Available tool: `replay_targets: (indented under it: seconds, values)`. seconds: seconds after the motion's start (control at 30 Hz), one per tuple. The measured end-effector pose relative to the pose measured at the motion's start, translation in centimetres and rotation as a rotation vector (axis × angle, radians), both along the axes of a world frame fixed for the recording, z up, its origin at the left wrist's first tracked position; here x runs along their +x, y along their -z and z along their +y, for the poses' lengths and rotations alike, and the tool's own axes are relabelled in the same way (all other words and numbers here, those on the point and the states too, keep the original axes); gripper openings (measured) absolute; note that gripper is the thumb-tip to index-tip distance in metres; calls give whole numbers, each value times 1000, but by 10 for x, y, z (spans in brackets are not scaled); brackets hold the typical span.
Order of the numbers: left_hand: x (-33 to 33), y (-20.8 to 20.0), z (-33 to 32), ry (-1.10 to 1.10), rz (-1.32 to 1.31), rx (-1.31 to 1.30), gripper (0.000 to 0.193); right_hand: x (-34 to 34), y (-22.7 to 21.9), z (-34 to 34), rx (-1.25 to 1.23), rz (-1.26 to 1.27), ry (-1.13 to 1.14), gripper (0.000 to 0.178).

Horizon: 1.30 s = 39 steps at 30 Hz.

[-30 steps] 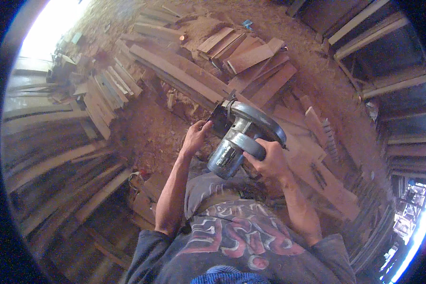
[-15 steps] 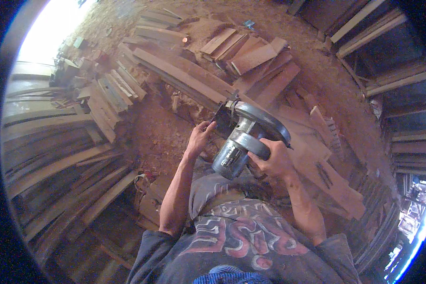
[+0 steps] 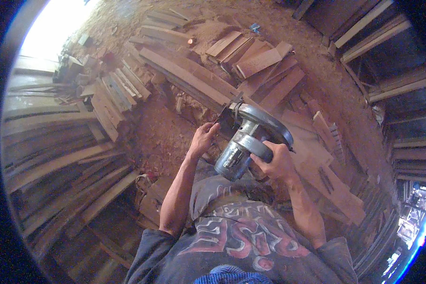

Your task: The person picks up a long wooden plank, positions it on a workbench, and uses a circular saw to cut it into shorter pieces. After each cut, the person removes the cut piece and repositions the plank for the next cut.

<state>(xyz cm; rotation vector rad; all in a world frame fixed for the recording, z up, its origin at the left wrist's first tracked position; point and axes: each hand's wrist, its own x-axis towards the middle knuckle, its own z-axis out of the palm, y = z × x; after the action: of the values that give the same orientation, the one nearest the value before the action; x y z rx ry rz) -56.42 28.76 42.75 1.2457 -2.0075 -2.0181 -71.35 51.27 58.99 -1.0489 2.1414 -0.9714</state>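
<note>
A metal circular saw (image 3: 244, 142) rests on a long wooden plank (image 3: 187, 75) that runs from far left toward the near right. My right hand (image 3: 277, 163) is closed round its looped rear handle. At the saw's left front corner, my left hand (image 3: 206, 137) pinches the edge of the dark base plate. The saw's motor barrel points toward me, and the rounded blade guard lies along its far right side. The blade itself is hidden under the guard and base.
Short cut boards (image 3: 255, 54) lie piled beyond the saw. Another row of offcuts (image 3: 123, 85) lies at the left, above long stacked boards (image 3: 57, 175). Reddish sawdust (image 3: 156, 137) covers the ground. Wider boards (image 3: 336, 187) lie at the right.
The view has shifted slightly, so the boards appear a little farther right and lower. Both hands keep their hold on the saw, which has barely moved relative to the plank.
</note>
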Motion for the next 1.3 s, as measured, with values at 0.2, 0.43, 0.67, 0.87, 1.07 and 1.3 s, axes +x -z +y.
replay_targets:
  seconds: [0.2, 0.43, 0.67, 0.87, 1.07, 1.3]
  values:
    - [-2, -4, 0, -14, 6, -26, 43, 0, 0, 0, 56, 66, -2, 29]
    - [-3, -16, -1, 16, -41, -36, 45, 0, -5, -1, 49, 26, -3, 29]
    - [-3, -18, 3, -41, 10, 1, 47, 1, 0, 1, 31, 79, -2, 31]
    - [-2, -11, 0, -28, 16, -7, 50, -1, 1, 1, 7, 45, -9, 33]
    - [-3, -13, 2, -47, 20, -25, 51, -1, -3, 0, 42, 16, -11, 33]
    - [-2, -8, 2, -45, -4, 4, 52, -1, -2, 0, 3, 28, -13, 35]
